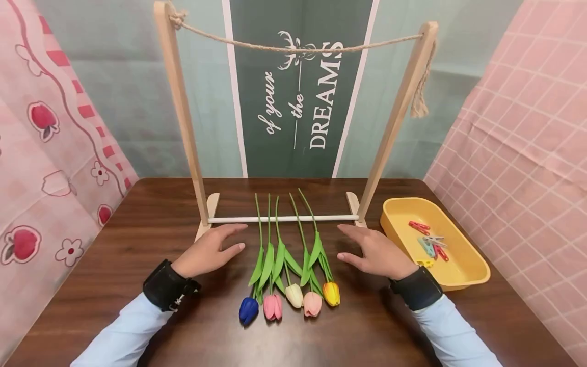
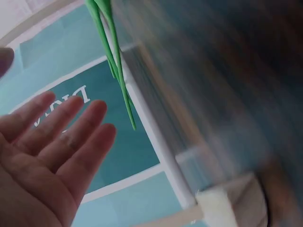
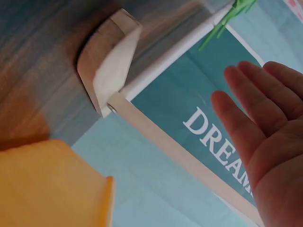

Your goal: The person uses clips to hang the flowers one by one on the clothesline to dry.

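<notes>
Plainly, the fingers are released: both the left hand (image 1: 208, 252) and the right hand (image 1: 380, 252) extend theirs loosely, grasping nothing, one on either side of the flowers. Between them lie five tulips, one each of blue (image 1: 248, 311), pink (image 1: 272, 307), cream (image 1: 294, 295), pale pink (image 1: 313, 304) and yellow (image 1: 331, 294), heads toward the person, probably so that each can be picked out singly. Their stems cross the one white bar (image 1: 335, 217), which seems to brace the stand's two wooden posts (image 1: 180, 102). One rope (image 1: 257, 47) is strung between the post tops, sagging slightly (its frayed tail hangs at the right). Right of the stand, one yellow tray (image 1: 474, 276) apparently keeps the clips (image 1: 426, 247) together: five, as far as their overlap allows counting.
</notes>
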`<control>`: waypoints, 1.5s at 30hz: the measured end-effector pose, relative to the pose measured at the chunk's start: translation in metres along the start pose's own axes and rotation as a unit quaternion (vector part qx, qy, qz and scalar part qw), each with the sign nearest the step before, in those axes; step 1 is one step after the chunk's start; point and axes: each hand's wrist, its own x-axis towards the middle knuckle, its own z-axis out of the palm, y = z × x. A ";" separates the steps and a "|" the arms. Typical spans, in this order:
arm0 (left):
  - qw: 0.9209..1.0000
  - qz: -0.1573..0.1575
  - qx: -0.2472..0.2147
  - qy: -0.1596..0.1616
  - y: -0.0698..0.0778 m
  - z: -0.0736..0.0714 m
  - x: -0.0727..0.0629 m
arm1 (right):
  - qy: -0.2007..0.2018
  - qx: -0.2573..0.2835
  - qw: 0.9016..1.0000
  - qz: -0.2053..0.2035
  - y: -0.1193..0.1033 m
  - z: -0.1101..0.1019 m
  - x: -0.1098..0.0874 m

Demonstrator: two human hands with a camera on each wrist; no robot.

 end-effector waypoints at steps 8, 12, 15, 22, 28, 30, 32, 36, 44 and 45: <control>0.997 -0.006 -0.071 0.013 -0.001 0.004 0.009 | 0.034 -0.011 0.999 0.002 -0.006 -0.019 -0.003; 0.997 -0.011 -0.078 0.018 0.000 0.005 0.009 | 0.052 -0.021 0.998 -0.006 -0.010 -0.030 -0.008; 0.997 -0.020 -0.074 0.018 0.000 0.004 0.006 | 0.065 -0.029 0.997 -0.017 -0.013 -0.041 -0.012; 0.997 -0.030 -0.060 0.023 0.001 0.002 0.002 | 0.085 -0.072 0.994 -0.015 -0.003 -0.082 -0.021; 0.997 -0.038 -0.057 0.026 0.001 -0.002 0.000 | 0.063 -0.061 0.995 0.051 0.026 -0.114 -0.027; 0.997 -0.043 -0.056 0.025 0.001 -0.003 -0.001 | 0.046 -0.059 0.995 0.070 0.036 -0.120 -0.027; 0.997 -0.044 -0.050 0.025 0.001 -0.004 -0.002 | 0.028 -0.056 0.994 0.091 0.047 -0.124 -0.026; 0.998 -0.042 -0.041 0.024 0.001 -0.004 -0.003 | -0.013 -0.057 0.990 0.131 0.066 -0.127 -0.025; 0.999 -0.035 -0.032 0.026 0.001 -0.002 -0.001 | -0.093 -0.068 0.979 0.171 0.105 -0.121 -0.015; 0.998 -0.035 -0.033 0.027 0.001 -0.002 -0.001 | -0.102 -0.072 0.976 0.176 0.110 -0.120 -0.014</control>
